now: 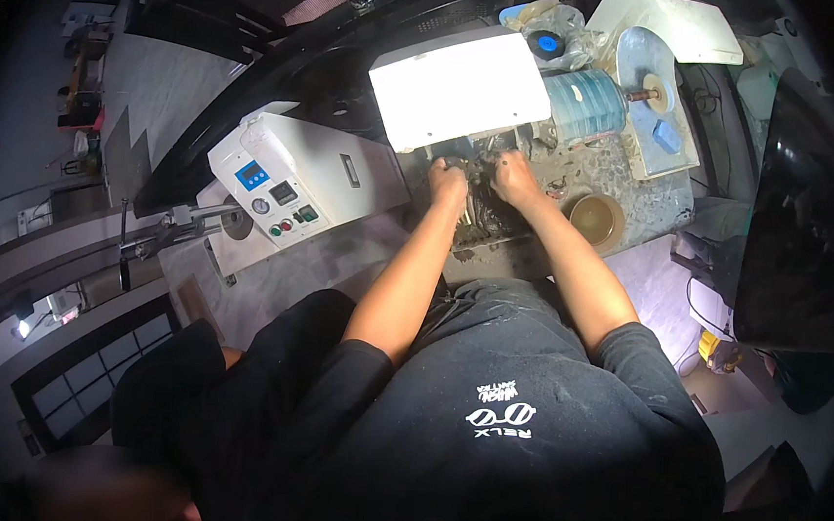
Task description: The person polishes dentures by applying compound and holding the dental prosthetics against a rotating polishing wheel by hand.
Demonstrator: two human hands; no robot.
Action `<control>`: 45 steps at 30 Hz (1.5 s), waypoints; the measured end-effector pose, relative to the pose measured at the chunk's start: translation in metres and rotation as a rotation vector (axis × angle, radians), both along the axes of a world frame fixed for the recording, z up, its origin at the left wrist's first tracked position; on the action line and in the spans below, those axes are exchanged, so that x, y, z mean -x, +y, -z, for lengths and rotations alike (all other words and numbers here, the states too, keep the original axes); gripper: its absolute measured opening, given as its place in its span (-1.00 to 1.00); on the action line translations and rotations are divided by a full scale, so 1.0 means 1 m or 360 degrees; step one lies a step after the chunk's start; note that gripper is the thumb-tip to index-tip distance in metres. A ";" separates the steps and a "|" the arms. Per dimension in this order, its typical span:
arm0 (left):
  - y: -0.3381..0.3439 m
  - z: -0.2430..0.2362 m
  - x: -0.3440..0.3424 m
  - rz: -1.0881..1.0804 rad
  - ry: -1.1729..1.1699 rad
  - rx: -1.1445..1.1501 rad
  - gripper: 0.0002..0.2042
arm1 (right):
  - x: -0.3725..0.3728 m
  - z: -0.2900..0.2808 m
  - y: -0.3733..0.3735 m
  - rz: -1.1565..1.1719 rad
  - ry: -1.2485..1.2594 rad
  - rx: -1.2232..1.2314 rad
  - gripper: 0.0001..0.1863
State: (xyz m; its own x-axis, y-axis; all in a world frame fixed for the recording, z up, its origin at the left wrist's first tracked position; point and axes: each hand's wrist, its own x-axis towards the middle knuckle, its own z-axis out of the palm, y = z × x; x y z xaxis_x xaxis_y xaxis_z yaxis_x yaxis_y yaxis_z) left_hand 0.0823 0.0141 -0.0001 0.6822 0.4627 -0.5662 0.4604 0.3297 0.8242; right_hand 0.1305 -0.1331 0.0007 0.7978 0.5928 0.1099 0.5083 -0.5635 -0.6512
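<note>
At the near edge of the white cover, your left hand and right hand were curled narrow; what they held could not be told. Dark material lay between them; a brown bowl stood near the cover's right.

Both arms stretch forward, the curled hands near each other.

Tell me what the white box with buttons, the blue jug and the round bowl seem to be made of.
White box: probably painted metal, smooth with crisp edges. Blue jug: likely plastic, see-through, glossy and ribbed. Round bowl: perhaps plastic or ceramic, with a smooth-looking rim; I can't tell which.
</note>
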 end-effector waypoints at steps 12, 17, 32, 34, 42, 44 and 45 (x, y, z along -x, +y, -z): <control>0.014 0.007 0.007 -0.0099 -0.0031 -0.0264 -0.89 | 0.009 -0.053 0.017 -0.0048 0.0110 0.0034 -0.84; -0.006 -0.024 0.001 -0.0107 -0.0029 -0.0076 -0.87 | 0.009 -0.016 0.003 0.0040 -0.0056 0.0112 -0.82; -0.001 0.012 0.002 -0.0402 0.0013 0.0463 -0.83 | 0.002 -0.017 0.011 0.0239 0.0297 -0.0220 -0.52; 0.014 0.023 0.008 -0.0484 -0.0156 0.1137 -0.80 | 0.002 -0.019 0.015 0.0182 0.0205 -0.0172 -0.51; 0.001 0.011 0.001 -0.0654 0.0078 0.0563 -0.77 | 0.001 -0.038 0.014 0.0223 0.0418 -0.0116 -0.48; 0.009 0.017 0.004 -0.0443 -0.0045 0.0673 -0.78 | 0.003 -0.022 0.018 0.0284 -0.0116 -0.0160 -0.44; 0.012 0.019 0.005 -0.0339 -0.0103 0.0724 -0.79 | 0.000 -0.017 0.014 0.0281 -0.0122 -0.0165 -0.44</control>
State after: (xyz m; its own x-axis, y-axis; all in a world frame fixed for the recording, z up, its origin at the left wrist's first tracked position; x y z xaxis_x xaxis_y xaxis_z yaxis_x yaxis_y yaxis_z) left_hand 0.0769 0.0266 -0.0195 0.6398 0.3117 -0.7025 0.2962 0.7434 0.5997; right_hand 0.1308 -0.1191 0.0177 0.8751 0.4271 0.2274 0.4581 -0.5801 -0.6735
